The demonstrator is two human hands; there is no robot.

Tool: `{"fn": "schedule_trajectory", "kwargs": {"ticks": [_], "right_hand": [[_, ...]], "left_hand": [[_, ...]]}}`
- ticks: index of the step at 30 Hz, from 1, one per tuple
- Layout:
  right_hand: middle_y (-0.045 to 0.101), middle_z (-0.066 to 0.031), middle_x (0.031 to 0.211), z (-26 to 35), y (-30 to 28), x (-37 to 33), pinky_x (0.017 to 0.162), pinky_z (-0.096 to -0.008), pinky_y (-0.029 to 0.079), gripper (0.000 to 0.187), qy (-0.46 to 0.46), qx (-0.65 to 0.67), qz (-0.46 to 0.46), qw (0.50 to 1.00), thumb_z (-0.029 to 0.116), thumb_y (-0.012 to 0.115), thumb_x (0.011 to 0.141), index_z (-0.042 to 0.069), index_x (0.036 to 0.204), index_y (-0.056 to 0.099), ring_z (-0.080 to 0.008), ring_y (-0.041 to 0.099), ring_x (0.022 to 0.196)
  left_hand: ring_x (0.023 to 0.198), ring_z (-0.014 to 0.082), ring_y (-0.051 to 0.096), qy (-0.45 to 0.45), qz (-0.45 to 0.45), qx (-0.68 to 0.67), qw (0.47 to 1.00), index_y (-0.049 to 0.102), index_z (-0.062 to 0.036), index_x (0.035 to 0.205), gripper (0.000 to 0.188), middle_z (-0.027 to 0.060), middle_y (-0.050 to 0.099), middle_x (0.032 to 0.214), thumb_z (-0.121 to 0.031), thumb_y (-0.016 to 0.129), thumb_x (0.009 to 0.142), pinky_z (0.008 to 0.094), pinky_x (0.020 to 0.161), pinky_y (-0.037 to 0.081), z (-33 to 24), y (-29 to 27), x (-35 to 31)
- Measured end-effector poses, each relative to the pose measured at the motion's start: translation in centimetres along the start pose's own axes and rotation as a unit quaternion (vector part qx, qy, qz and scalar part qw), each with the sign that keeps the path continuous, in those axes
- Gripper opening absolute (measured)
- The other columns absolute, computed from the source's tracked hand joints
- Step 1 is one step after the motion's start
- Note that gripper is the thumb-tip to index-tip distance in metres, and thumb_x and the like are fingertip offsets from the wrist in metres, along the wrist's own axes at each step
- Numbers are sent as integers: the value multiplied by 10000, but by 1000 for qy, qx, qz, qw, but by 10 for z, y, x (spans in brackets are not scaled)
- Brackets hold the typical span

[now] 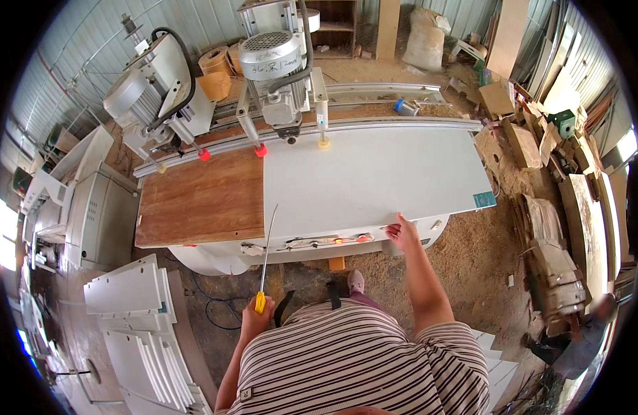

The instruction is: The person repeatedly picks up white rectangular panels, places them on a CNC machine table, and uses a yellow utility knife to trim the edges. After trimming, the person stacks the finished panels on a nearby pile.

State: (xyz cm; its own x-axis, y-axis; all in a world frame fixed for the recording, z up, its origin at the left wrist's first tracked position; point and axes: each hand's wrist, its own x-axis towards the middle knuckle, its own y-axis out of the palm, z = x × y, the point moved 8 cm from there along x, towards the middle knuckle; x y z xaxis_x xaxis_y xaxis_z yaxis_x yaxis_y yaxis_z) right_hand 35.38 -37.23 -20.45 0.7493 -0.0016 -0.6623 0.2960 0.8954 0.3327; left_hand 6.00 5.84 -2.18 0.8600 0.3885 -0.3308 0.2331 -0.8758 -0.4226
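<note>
My left hand (255,319), low in front of my body, is closed around the yellow handle of a long screwdriver (266,257). Its thin metal shaft points up and away, with the tip by the front edge of a white panel (374,176). The panel lies flat on a boring machine (212,259), beside a brown wooden board (201,197) on the left. My right hand (404,235) is closed at the panel's near edge, right of the lit buttons (338,241). Its thumb reaches up over the edge, and the other fingers are curled.
Two motor heads (272,59) (136,97) stand over the far side, with red and yellow press feet on rods. White panels (149,360) are stacked at lower left. Wood offcuts (523,145) and sawdust lie to the right. Another person (585,339) is at the far right.
</note>
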Motion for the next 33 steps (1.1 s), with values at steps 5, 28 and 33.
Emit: {"fn": "schedule_trajectory", "kwargs": {"ticks": [5, 28, 33], "right_hand": [[593, -94, 835, 39, -46, 4, 720, -389, 529, 341, -20, 43, -55, 997, 388, 583, 891, 61, 980, 541, -226, 584, 769], [581, -126, 824, 110, -161, 38, 670, -366, 547, 396, -45, 47, -143, 988, 422, 619, 861, 49, 980, 559, -255, 583, 746], [571, -93, 776, 109, -167, 43, 621, -344, 550, 365, -50, 66, -153, 985, 406, 614, 872, 54, 953, 559, -211, 574, 706]], "left_hand": [[500, 48, 445, -154, -8, -251, 956, 611, -63, 873, 159, -25, 505, 594, -221, 625, 871, 221, 464, 364, 50, 2, -6], [520, 83, 449, -196, -81, -233, 949, 577, -75, 904, 169, -22, 481, 629, -242, 600, 906, 264, 489, 407, 13, 19, 18], [483, 69, 399, -236, -179, -329, 897, 584, -92, 944, 130, -45, 443, 601, -207, 615, 894, 258, 442, 381, 23, -17, 4]]}}
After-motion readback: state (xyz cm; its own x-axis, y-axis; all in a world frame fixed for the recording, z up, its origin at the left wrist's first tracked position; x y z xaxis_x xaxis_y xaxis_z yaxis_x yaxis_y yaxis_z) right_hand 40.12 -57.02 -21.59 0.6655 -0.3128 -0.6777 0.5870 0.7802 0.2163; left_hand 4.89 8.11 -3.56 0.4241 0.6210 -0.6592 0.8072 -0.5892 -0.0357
